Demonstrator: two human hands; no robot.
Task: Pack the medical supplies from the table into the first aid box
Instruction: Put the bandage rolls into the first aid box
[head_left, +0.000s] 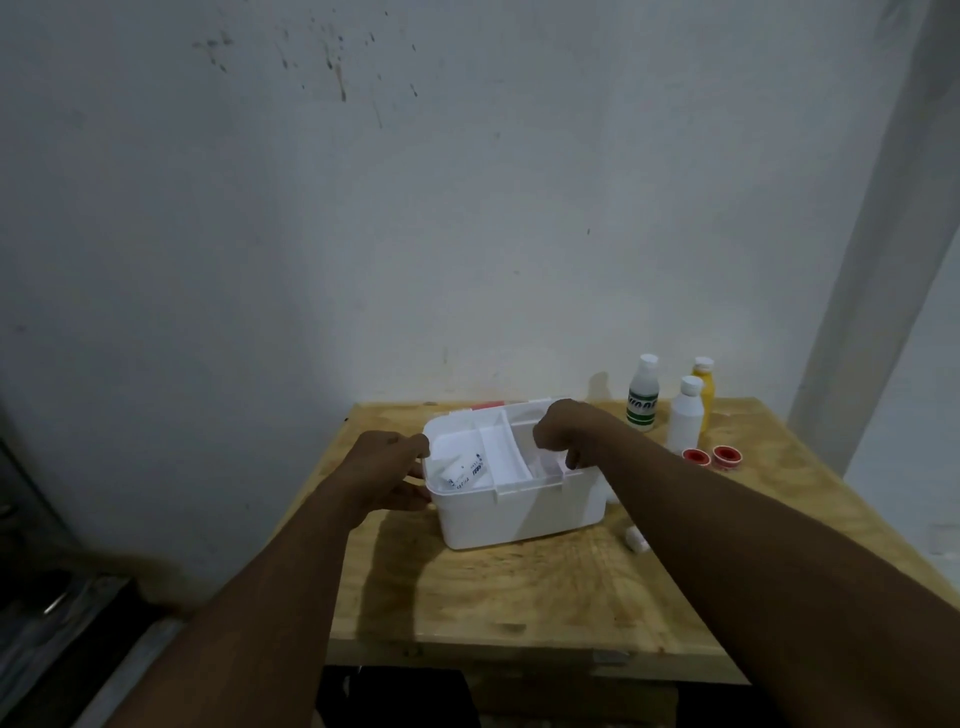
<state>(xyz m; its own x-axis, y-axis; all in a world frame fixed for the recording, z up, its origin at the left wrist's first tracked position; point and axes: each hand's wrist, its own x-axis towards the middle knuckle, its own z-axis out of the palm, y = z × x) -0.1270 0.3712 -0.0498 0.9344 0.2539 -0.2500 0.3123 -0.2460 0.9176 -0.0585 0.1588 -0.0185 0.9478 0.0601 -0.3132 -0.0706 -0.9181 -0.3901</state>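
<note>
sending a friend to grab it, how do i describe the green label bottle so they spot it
On the wooden table, look right of the white box, near the wall. Of three bottles there, the green label bottle is leftmost; only it has green bands, unlike the white bottle and yellow bottle.

A dark-flecked, bluish-white plaster wall (363, 208) backs a light plywood table (519, 597), with a pale upright pillar (872, 260) at right and dim grey floor (47, 639) lower left.
</note>
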